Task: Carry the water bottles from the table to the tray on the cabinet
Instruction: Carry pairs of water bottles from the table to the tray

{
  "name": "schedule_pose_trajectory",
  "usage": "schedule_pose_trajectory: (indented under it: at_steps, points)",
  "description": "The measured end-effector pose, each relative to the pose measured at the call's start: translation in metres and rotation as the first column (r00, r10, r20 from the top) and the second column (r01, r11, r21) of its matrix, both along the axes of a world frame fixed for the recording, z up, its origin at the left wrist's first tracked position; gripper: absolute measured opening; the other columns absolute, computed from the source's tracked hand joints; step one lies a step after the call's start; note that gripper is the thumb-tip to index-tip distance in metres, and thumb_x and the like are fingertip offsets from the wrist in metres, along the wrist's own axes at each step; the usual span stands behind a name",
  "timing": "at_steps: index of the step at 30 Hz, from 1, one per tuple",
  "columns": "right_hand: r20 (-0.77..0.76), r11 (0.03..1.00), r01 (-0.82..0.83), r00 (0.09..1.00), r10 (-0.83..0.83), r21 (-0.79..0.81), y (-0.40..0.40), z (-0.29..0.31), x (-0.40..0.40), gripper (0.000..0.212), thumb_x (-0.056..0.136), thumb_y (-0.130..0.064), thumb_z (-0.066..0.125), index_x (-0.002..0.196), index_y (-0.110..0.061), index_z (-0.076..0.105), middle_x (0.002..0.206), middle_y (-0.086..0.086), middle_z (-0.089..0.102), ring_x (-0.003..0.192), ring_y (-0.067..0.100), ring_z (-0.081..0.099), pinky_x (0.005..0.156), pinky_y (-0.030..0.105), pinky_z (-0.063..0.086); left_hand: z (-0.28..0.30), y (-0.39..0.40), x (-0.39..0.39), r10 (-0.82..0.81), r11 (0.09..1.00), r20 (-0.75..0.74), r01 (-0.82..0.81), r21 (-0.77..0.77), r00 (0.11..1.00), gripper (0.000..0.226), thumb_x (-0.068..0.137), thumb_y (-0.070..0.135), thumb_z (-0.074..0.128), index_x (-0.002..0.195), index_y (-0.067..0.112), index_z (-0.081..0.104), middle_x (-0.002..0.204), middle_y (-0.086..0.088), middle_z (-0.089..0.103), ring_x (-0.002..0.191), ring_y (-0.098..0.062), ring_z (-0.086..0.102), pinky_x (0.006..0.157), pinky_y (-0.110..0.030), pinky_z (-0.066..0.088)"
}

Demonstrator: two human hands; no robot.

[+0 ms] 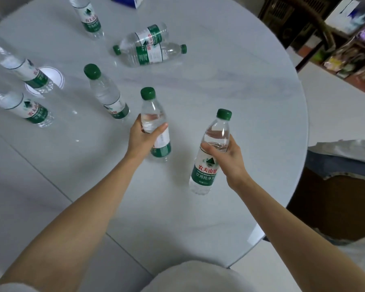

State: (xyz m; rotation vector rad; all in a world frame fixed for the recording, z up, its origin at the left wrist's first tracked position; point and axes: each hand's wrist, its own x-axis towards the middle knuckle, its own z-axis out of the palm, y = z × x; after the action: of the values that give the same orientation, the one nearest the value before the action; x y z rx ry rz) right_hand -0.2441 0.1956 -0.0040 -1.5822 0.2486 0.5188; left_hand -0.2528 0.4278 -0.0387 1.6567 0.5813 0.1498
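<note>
The left hand (144,135) grips an upright water bottle (155,125) around its clear upper body, thumb across the front; its base seems to rest on the round white table (240,102). The right hand (226,157) grasps a second bottle (209,159) at its shoulder, tilted, label facing up, near the table's close edge. Beyond the hands, a third bottle (105,93) stands just left, and two lying bottles (150,47) rest touching each other farther back.

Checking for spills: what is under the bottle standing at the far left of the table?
A white round disc lies under that bottle. The bottle's base covers part of it, so what lies there is hidden.
</note>
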Motion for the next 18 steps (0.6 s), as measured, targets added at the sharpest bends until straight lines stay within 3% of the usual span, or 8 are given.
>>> schedule_pose_trajectory:
  at_steps: [4,6,8,10,14,18]
  points:
    - [-0.082,0.989,0.099,0.993,-0.09,0.114,-0.003,0.005,0.0,0.031,0.082,-0.025,0.072,0.109,-0.012,0.063,0.091,0.004,0.073,0.079,0.017,0.07,0.072,0.03,0.054,0.016,-0.029,-0.033,0.042,0.963,-0.147,-0.079,-0.259,0.988,0.006,0.087,0.032,0.067,0.091,0.028,0.065,0.086,0.006,0.072,0.082,-0.016,0.068,0.076,-0.031,0.053]
    - [-0.181,0.972,0.135,0.978,-0.1,0.195,-0.007,0.009,-0.006,0.026,0.085,-0.031,0.068,0.102,-0.013,0.062,0.078,0.003,0.07,0.069,0.018,0.068,0.068,0.031,0.056,0.028,-0.037,-0.043,-0.061,0.907,-0.197,-0.028,-0.419,0.979,0.017,0.089,0.039,0.062,0.096,0.024,0.067,0.086,-0.002,0.072,0.079,-0.023,0.067,0.074,-0.033,0.054]
    - [-0.235,0.964,0.123,0.97,-0.067,0.235,-0.012,0.01,-0.015,0.035,0.083,-0.039,0.069,0.104,-0.013,0.059,0.078,0.006,0.066,0.067,0.022,0.065,0.074,0.038,0.056,0.042,-0.043,-0.048,-0.183,0.858,-0.213,0.049,-0.512,0.96,0.031,0.089,0.045,0.058,0.102,0.019,0.066,0.086,-0.007,0.071,0.071,-0.022,0.066,0.07,-0.031,0.054]
    - [-0.238,0.962,0.132,0.968,-0.073,0.241,-0.017,0.013,-0.029,0.043,0.08,-0.043,0.07,0.106,-0.012,0.057,0.08,0.008,0.065,0.068,0.025,0.065,0.078,0.043,0.055,0.053,-0.05,-0.052,-0.255,0.827,-0.208,0.102,-0.553,0.945,0.034,0.089,0.046,0.056,0.102,0.016,0.065,0.082,-0.007,0.072,0.063,-0.018,0.066,0.063,-0.027,0.055]
    - [-0.219,0.942,0.224,0.961,-0.17,0.252,-0.029,0.017,-0.071,0.046,0.076,-0.044,0.072,0.106,-0.012,0.056,0.08,0.01,0.065,0.069,0.028,0.064,0.073,0.041,0.056,0.061,-0.065,-0.071,-0.322,0.797,-0.147,0.184,-0.575,0.935,0.028,0.089,0.042,0.058,0.094,0.015,0.064,0.075,-0.008,0.068,0.055,-0.018,0.064,0.055,-0.026,0.054]
    - [-0.17,0.925,0.342,0.934,-0.315,0.165,-0.044,0.018,-0.129,0.041,0.083,-0.042,0.068,0.107,-0.011,0.058,0.084,0.011,0.065,0.072,0.027,0.064,0.074,0.041,0.055,0.055,-0.08,-0.098,-0.419,0.77,-0.138,0.271,-0.578,0.898,0.032,0.086,0.044,0.062,0.099,0.014,0.065,0.078,-0.011,0.068,0.056,-0.021,0.063,0.056,-0.028,0.054]
